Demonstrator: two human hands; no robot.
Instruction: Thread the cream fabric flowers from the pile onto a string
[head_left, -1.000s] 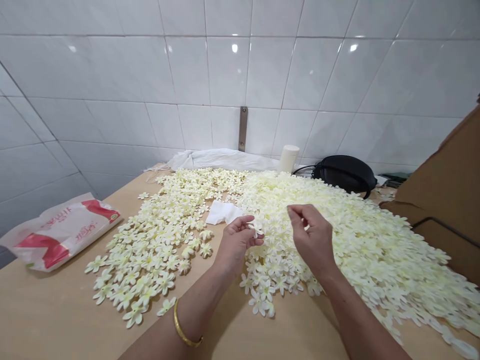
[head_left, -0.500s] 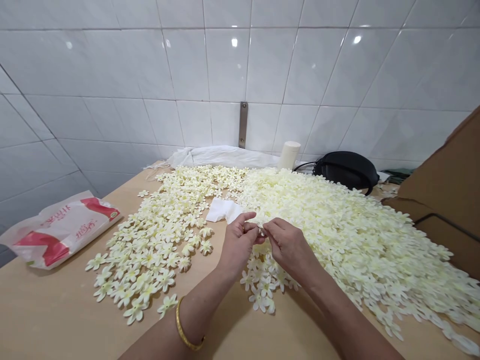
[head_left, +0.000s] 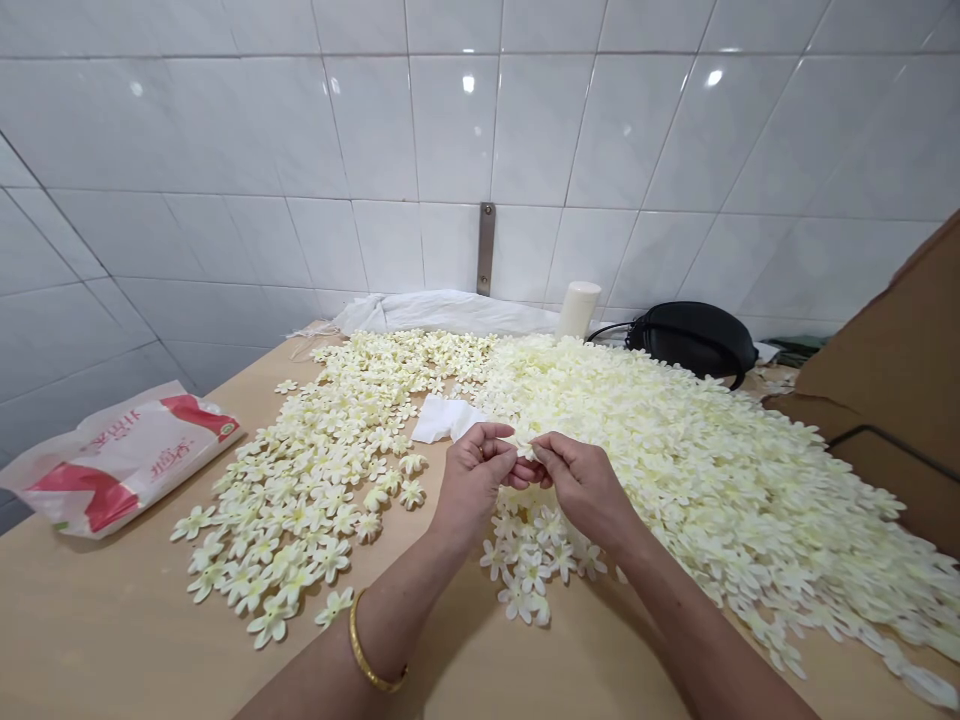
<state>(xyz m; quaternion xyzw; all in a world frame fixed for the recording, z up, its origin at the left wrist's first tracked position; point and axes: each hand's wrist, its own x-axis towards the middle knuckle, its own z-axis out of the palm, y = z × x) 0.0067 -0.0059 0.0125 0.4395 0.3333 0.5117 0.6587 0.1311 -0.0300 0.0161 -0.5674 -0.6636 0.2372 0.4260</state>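
My left hand and my right hand meet above the table, fingertips pinched together on a small cream fabric flower. Below them lies a small cluster of loose flowers. A large heap of cream flowers spreads to the right. A flatter spread of single flowers lies to the left. A gold bangle sits on my left wrist.
A white tissue lies between the two flower areas. A red-and-white plastic bag rests at the left table edge. At the back stand a white cylinder, a black bag and white cloth. Brown cardboard rises on the right.
My right hand, raised and apart a second ago, has come left to meet the left hand. Both now pinch the same flower. The view tilted slightly.
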